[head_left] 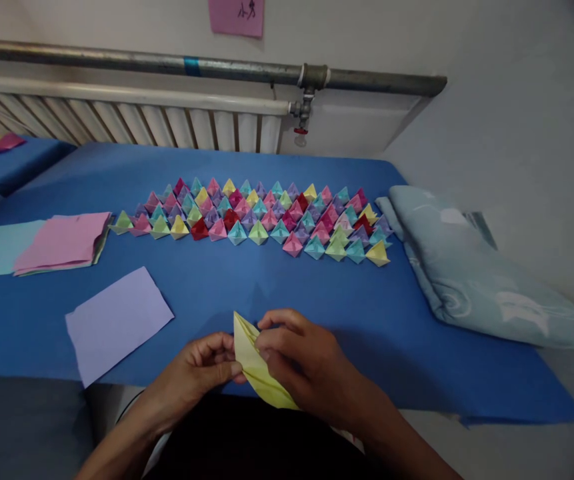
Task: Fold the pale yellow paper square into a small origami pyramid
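From my end of the link, I have the yellow paper (254,367) at the centre of the work: it is up in the person's 2 hands, by the near edge of the blue table (197,287), 1 pointed corner toward the far edge. It is creased and partly folded, so I judge the step in hand to be mid-fold, with a flap being worked along its right side.

The left hand (201,370) has thumb and fingers clamped on the paper's left edge. The right hand (301,367) has its fingers curled in and closed on the folded right side; I cannot tell exactly where its thumb presses. As I read it, the next move calls for a steady left pinch while the right fingers line up the layers and press the crease flat.

To the left, a purple sheet (119,323) lies askew, 1 corner at the near edge. Beyond it, toward the table's left end, a pink stack (64,243) overlaps a turquoise sheet (1,247).

Past the hands, folded paper pieces (279,232) in many colours stand in close rows running along the far edge. At the right end I see a folded pale blanket (467,267). Behind the far edge are a radiator (177,123) and a metal pipe (127,60), with a pink note (237,17) on the wall above.
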Motion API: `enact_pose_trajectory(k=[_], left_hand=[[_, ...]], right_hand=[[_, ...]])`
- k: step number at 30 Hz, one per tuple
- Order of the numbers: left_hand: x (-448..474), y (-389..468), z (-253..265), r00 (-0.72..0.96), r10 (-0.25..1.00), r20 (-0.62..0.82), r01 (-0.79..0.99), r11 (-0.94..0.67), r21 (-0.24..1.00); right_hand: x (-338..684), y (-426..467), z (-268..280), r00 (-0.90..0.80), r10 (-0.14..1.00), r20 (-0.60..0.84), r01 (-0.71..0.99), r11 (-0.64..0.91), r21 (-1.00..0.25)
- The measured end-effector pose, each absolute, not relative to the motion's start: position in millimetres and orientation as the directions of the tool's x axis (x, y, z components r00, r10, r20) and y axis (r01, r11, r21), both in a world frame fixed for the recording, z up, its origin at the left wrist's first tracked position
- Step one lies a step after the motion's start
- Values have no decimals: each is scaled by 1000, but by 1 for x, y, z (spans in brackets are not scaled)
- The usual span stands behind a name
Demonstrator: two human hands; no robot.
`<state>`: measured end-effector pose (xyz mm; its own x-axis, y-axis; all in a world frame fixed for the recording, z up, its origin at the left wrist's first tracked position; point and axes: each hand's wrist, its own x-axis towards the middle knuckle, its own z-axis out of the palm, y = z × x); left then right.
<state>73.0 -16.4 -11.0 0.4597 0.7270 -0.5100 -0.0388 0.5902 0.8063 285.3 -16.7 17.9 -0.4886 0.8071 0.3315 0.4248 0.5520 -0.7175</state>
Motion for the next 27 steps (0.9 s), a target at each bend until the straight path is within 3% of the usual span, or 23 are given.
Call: enact_pose_trajectory(k=[7, 12, 17, 24, 27], left_hand=[[74, -16, -10, 458, 717, -525, -61, 615, 786], [75, -13, -6, 456, 706, -542, -53, 630, 775], [69, -10, -5, 486, 682, -547, -95, 663, 743], [72, -9, -3, 483, 687, -543, -84, 653, 753], [76, -8, -1, 454, 724, -519, -56, 605, 794]], right_hand=[[287, -15, 20, -533, 820, 209, 506, 506, -698], [288, -8, 21, -591, 801, 95, 416, 404, -815], [289, -4, 15, -545, 838, -27, 354, 201, -913], [282, -8, 8, -405, 872, -276, 252, -183, -950], [279, -9, 6, -406, 860, -309, 256, -218, -942]])
